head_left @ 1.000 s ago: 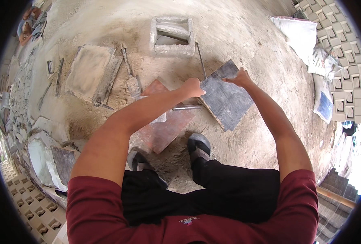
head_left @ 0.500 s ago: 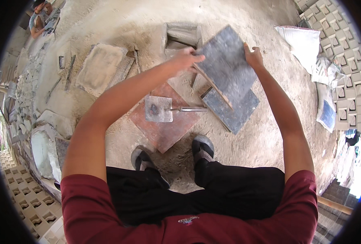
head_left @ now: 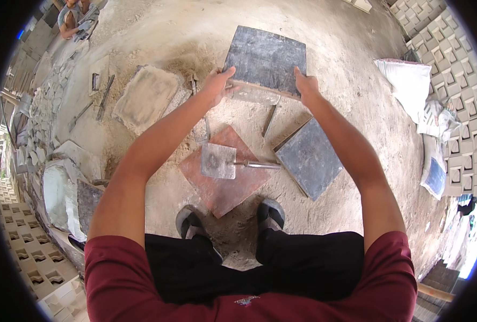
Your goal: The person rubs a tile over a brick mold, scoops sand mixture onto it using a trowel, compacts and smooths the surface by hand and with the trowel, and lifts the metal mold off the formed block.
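Note:
A square dark grey board (head_left: 267, 58) is raised in front of me, with my hands at its two near corners. My left hand (head_left: 217, 86) grips its left corner, thumb on the top face. At the right corner my right hand (head_left: 306, 86) holds it the same way. The board covers most of the mould box (head_left: 253, 94) behind it. A second dark grey board (head_left: 313, 158) lies on the ground below my right forearm. Between that board and my left forearm, a square-bladed trowel (head_left: 218, 161) rests on a reddish square board (head_left: 226, 190).
At the left, a sand-coated slab (head_left: 148, 96) lies near some thin tools (head_left: 105, 97). Broken rubble lines the far left. White sacks (head_left: 405, 80) and stacked patterned blocks (head_left: 453, 64) stand at the right. Another person (head_left: 73, 21) sits at the far left.
The board in my hands has turned from a tilted diamond to nearly square-on and moved left, away from above the second board. My left hand has shifted left and lower.

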A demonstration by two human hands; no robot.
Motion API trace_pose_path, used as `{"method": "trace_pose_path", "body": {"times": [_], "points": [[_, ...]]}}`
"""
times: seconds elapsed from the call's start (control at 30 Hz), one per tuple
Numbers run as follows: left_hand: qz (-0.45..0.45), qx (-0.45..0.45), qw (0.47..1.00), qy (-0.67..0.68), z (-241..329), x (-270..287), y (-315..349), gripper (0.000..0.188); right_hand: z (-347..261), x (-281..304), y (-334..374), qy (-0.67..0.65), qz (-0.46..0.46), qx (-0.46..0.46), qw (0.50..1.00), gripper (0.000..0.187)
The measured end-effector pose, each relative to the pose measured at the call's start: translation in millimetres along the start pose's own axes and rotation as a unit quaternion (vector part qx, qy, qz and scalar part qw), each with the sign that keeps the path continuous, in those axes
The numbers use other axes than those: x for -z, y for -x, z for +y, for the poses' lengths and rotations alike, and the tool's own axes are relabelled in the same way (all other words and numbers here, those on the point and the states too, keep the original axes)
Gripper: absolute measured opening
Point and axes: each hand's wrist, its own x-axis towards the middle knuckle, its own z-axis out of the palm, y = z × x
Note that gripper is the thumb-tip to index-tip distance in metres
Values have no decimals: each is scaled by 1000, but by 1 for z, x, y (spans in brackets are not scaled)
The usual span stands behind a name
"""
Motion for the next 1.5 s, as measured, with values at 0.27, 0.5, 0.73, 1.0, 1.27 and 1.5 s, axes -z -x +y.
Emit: {"method": "trace_pose_path", "body": {"times": [0.27,0.5,0.73,1.0,1.27,1.5], "points": [[24,-33,896,-443,-14,9,-37,73,29,4,-66,202,-50,121,971,69],[33,1,916,-399,-26,32,-62,69,55,-34,-50,19,-135,99,986,71],[-1,-42,922,-385,-34,20,-60,71,71,-13,-45,113,-56,131,983,49],[-41,-87,803,-589,-26,24,-56,76,53,-10,-37,275,-45,199,940,58],[9,-197,790,-580,27,75,14,66,-7,-63,15,175,28,520,836,56],[267,-186,752,-573,101,229,84,64,-75,-190,71,170,-189,470,845,57]]}}
